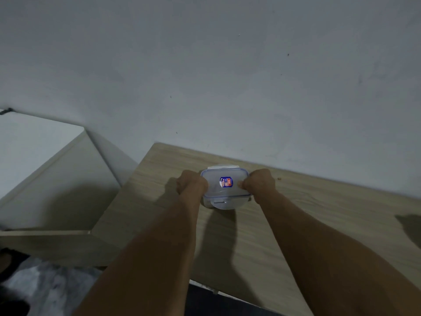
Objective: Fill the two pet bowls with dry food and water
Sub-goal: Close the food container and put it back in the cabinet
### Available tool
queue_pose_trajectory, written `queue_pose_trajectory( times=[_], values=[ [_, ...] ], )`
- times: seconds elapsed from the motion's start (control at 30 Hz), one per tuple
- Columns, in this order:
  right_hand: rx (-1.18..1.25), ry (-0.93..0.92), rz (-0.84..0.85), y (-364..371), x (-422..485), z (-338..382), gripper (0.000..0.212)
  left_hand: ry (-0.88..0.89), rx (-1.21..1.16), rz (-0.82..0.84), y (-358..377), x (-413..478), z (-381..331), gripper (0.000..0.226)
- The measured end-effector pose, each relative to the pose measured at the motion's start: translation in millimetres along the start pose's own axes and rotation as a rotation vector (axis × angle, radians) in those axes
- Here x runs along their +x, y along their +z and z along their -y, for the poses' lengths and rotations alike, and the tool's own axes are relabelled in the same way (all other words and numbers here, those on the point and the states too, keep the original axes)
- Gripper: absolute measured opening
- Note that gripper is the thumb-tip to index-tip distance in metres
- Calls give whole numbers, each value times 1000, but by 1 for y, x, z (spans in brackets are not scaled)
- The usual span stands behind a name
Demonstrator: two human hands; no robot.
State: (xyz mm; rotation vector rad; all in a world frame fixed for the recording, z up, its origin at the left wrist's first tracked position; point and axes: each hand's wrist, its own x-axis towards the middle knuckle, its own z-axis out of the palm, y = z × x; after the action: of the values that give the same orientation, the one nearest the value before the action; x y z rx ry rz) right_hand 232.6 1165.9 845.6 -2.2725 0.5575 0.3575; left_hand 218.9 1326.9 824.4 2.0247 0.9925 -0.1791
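Lidded plastic container (224,187) on table (319,224) — left hand (191,182) and right hand (259,182) clamped on its side latches; seemingly rigid, light, smooth — best gripped there.

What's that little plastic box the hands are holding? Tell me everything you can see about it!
The plastic box is small and squarish with rounded corners, made of clear, cloudy plastic. Its lid has a blue rim and a blue, red and white sticker in the middle. Flaps stick out at the near and far edges. It sits flat on the wooden table near the wall, lid on. The left hand grips its left side and the right hand its right side. What is inside cannot be seen.
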Motion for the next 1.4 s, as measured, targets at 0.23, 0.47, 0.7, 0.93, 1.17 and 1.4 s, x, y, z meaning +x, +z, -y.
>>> queue_pose_trajectory(
  times=[0.23, 0.47, 0.7, 0.93, 1.17, 1.4],
  values=[
    [-204, -293, 90, 2, -20, -2, 61, 10, -35, 28, 9, 10, 3, 45],
    [-646, -403, 122, 14, -23, -7, 101, 61, -2, -6, 6, 6, 2, 41],
    [-724, -461, 169, 8, -21, 6, 88, 44, -37, 15, 11, 14, 2, 43],
    [-968, -444, 342, 3, -6, 34, 133, 55, -32, 73, 14, 22, 6, 39],
    [-1019, -365, 401, 6, 2, 45, 132, 33, -55, 123, 7, 16, 4, 38],
    [-747, -391, 296, 14, -1, -1, 135, 38, -95, 104, 7, 7, 8, 43]
  ],
)
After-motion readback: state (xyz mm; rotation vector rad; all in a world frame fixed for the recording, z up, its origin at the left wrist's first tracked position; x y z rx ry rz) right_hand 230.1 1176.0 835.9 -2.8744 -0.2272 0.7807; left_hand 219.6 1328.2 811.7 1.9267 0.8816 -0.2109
